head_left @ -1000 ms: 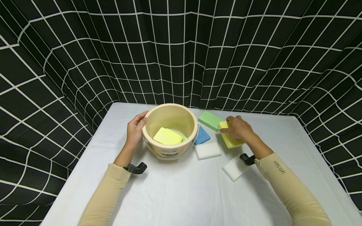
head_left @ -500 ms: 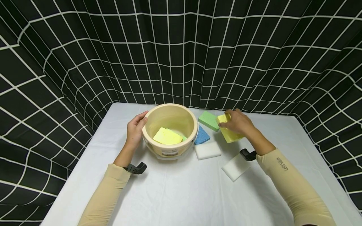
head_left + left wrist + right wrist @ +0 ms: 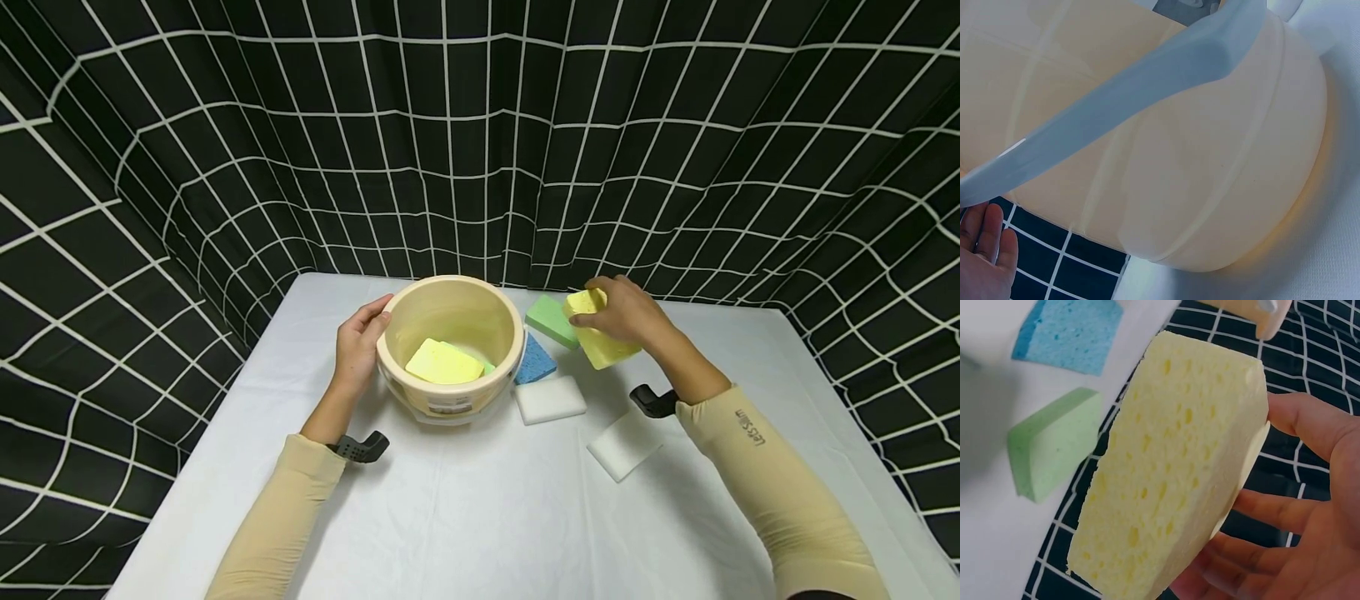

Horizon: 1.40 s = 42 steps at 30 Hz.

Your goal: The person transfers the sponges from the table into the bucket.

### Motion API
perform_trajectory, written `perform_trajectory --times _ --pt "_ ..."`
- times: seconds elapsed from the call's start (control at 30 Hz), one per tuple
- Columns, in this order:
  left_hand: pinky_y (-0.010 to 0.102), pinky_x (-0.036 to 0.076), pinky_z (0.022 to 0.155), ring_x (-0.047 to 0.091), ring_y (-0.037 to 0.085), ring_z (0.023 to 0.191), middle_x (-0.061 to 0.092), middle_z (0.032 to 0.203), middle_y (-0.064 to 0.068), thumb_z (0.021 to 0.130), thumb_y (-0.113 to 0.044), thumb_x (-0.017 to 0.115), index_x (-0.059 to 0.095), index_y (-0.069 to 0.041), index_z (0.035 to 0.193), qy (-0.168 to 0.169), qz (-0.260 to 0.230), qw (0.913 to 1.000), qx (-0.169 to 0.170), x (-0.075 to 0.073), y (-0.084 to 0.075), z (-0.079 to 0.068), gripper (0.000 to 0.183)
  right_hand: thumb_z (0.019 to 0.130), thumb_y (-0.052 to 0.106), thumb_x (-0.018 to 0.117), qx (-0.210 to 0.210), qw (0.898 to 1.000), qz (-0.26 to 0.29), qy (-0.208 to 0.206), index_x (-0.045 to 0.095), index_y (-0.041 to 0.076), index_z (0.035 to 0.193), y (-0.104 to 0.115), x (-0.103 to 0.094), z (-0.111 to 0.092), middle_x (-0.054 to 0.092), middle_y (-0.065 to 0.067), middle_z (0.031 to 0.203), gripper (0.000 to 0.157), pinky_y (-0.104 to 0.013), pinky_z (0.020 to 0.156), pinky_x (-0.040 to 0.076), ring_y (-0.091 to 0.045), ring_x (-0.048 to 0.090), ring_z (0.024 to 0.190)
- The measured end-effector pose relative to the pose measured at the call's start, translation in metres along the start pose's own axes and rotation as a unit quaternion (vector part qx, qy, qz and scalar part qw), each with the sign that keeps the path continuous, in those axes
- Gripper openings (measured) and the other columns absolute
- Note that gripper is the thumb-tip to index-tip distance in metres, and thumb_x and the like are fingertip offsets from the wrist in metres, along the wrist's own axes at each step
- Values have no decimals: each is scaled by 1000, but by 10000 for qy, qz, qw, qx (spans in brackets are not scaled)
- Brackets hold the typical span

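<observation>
My right hand (image 3: 628, 315) pinches a thick yellow sponge (image 3: 602, 347) between thumb and fingers, raised above the table. In the right wrist view the sponge (image 3: 1163, 462) shows its porous face, with the thumb at one edge and the fingers at the other. A cream bucket (image 3: 457, 310) stands upright at the table's centre; my left hand (image 3: 357, 346) holds its left rim. Inside the bucket lie a yellow sponge (image 3: 444, 362) and a bit of a green one. The left wrist view shows the bucket's side, its pale handle (image 3: 1116, 100) and some of my left fingers (image 3: 990, 231).
Right of the bucket lie a green sponge (image 3: 552, 322), a blue sponge (image 3: 536, 360) and two white sponges, one nearer the bucket (image 3: 551, 400) and one further right (image 3: 624, 447). A white cloth covers the table (image 3: 465, 517). Behind hangs a black curtain (image 3: 480, 142) with white grid lines.
My right hand has lifted the yellow sponge and moved it slightly back and to the left, near the green sponge. The left hand and the bucket stay put.
</observation>
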<state>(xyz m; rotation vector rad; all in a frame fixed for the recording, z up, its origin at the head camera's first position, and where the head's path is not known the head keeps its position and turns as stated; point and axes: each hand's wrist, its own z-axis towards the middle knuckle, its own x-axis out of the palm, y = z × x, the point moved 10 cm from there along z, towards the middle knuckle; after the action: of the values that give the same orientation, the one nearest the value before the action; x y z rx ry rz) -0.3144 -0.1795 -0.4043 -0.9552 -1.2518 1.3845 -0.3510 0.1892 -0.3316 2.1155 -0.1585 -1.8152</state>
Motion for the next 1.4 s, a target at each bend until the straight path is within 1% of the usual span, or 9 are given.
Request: perform_trajectory --times 0.3,0.47,0.57,0.77,0.93,1.03,1.23,1.33,1.4 --pt "12 54 87 59 8 109 57 136 17 99 -11 51 57 1 132 33 -15 10000 -26 1 1 0 36 82 41 72 -120 9997 83 -211 50 8 138 20 -9 3 55 -21 126 69 -49 84 48 -34 51 105" --pt "11 54 86 60 7 106 57 136 18 99 -12 51 57 1 132 -10 -6 10000 -37 -1 1 0 36 80 40 75 -153 9992 193 -314 50 8 138 34 -15 9 58 -19 125 71 -49 85 49 -33 53 105" --pt "11 55 86 60 6 104 57 136 19 99 -11 51 57 2 132 -10 -19 10000 -47 -1 2 1 36 79 38 75 -174 9990 259 -333 52 8 136 41 -17 13 58 -19 125 69 -48 85 49 -33 53 105" --pt "11 55 85 61 4 103 57 135 20 98 -12 51 57 1 132 -15 20 10000 -41 -1 3 1 37 81 37 75 -276 9985 339 -341 51 8 137 58 -20 20 57 -19 126 68 -49 88 51 -33 53 107" --pt "11 55 87 61 4 105 57 136 18 98 -13 51 57 1 132 -5 33 10000 -7 -1 2 1 37 81 37 75 -464 9976 278 -431 51 8 137 74 -24 24 54 -19 124 68 -49 89 50 -32 50 108" --pt "12 55 87 61 5 105 58 136 18 98 -13 51 57 1 132 9 23 10000 23 0 1 0 37 81 38 75 -496 9976 239 -431 51 10 138 81 -26 25 52 -18 123 68 -48 90 49 -32 49 108" --pt "12 55 86 61 6 106 57 136 18 98 -12 51 57 1 132 16 15 10000 7 0 1 0 37 81 38 75 -623 9968 285 -403 51 11 138 95 -26 28 50 -16 130 68 -49 94 49 -32 50 112" --pt "12 55 86 61 5 105 57 136 18 98 -12 51 57 1 132 14 -9 10000 10 0 1 0 37 81 37 76 -727 9960 311 -427 51 11 138 102 -26 28 50 -16 131 67 -48 92 50 -31 49 112" --pt "12 55 86 61 5 105 58 136 18 98 -11 51 57 2 132 12 -28 10000 13 0 0 0 36 81 36 76 -795 9953 320 -462 51 12 139 107 -25 29 51 -16 128 68 -46 90 51 -31 50 110"
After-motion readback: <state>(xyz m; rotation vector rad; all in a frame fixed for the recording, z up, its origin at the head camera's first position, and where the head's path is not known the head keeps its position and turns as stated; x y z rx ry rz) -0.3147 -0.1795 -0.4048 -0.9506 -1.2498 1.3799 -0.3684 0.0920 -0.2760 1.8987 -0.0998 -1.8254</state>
